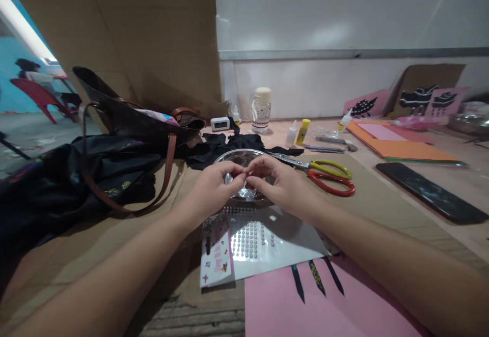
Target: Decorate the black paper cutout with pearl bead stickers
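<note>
My left hand (219, 187) and my right hand (277, 181) meet above a shiny metal bowl (244, 194), fingertips pinched together. Whatever lies between the fingertips is too small to make out. Just below the bowl lies a sheet of stick-on pearl beads (246, 240) in rows, with a printed label (217, 255) at its left end. Under that sheet's lower edge shows a pink paper (282, 306) bearing dark pointed strips (316, 278). Scissors (328, 176) with yellow and red handles rest to the right of the bowl, near my right hand.
Black cloth scraps (214, 148) lie behind the bowl. A handbag (133, 118) stands left, a phone (430, 192) lies right. Glue bottles, a glue stick (303, 132), a flask (262, 110) and coloured papers (405, 146) line the back. A person (38, 77) sits far left.
</note>
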### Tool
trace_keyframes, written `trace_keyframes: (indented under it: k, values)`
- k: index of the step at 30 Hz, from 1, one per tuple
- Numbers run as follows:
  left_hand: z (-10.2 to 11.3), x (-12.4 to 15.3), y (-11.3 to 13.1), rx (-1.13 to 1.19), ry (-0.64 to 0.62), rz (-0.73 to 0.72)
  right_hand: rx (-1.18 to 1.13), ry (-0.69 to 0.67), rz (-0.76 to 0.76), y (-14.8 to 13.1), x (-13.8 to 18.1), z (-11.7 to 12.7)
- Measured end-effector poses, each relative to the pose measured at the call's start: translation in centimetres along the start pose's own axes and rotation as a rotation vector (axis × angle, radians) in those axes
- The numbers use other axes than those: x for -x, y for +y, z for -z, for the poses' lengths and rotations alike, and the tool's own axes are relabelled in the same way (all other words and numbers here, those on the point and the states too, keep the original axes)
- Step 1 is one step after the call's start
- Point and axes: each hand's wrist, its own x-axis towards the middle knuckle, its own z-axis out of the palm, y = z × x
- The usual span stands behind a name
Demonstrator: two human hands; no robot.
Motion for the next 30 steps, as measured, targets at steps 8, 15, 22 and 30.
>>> trace_keyframes:
  k: [8,15,22,30]
  values:
    - [-0.21,0.02,0.13,-0.094,0.033,-0.129,0.034,0.010,0.009,0.29,0.04,-0.15]
    - [-0.21,0.01,0.05,-0.056,0.022,-0.079,0.066,0.004,0.023,0.46,-0.05,-0.08]
    - [0.00,0.06,0.39,0.007,0.020,0.054,0.090,0.024,0.067,0.77,-0.10,-0.07]
    - [0.15,0.15,0.96,0.012,0.024,0.098,0.108,0.054,0.097,0.60,0.02,-0.24]
